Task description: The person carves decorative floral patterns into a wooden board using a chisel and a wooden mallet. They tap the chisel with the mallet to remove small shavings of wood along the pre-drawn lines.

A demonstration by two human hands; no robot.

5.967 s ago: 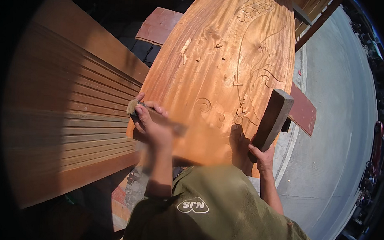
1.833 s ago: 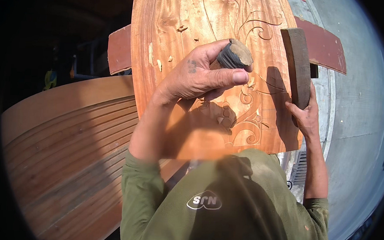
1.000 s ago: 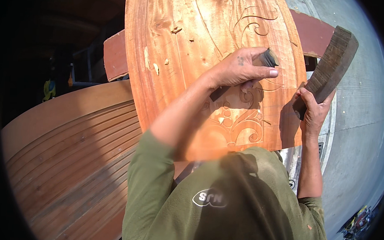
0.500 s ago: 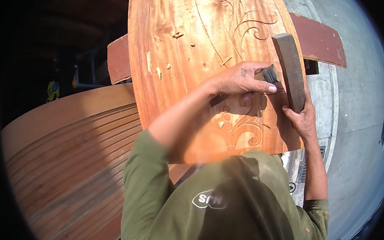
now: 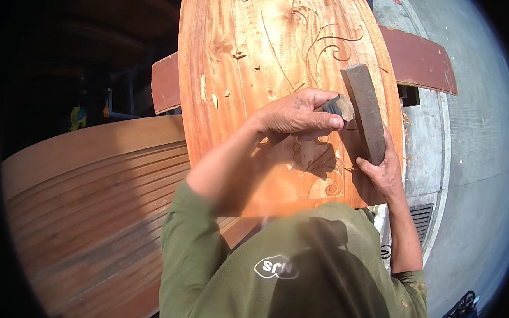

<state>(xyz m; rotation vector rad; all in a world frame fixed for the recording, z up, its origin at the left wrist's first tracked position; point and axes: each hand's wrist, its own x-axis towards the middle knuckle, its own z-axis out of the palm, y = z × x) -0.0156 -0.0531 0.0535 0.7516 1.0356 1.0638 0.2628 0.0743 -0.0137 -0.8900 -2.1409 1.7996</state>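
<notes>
My left hand [image 5: 301, 113] is closed around a chisel [image 5: 346, 108]. Its worn wooden butt and the dark wrapping beside it stick out past my thumb; my hand hides the blade. To the right, my right hand [image 5: 386, 173] grips the lower end of a thick grey-brown wooden block [image 5: 364, 107]. The block tilts up and away, its flat side facing the chisel's butt, with a small gap between them. Under both hands lies a wooden panel [image 5: 222, 118] with carved scrolls [image 5: 332, 187] near me and more scrollwork [image 5: 337, 41] farther off.
Wood chips [image 5: 214, 100] lie on the panel's left part. A reddish-brown board [image 5: 423, 61] passes beneath the panel and juts out both sides. Grooved wooden pieces [image 5: 108, 176] are at the left. Concrete floor [image 5: 468, 144] with a drain grate [image 5: 420, 221] is at the right.
The block and my right hand have moved left, over the panel. The chisel's butt has turned more into sight, and my left hand has shifted slightly left. The view has shifted a little too.
</notes>
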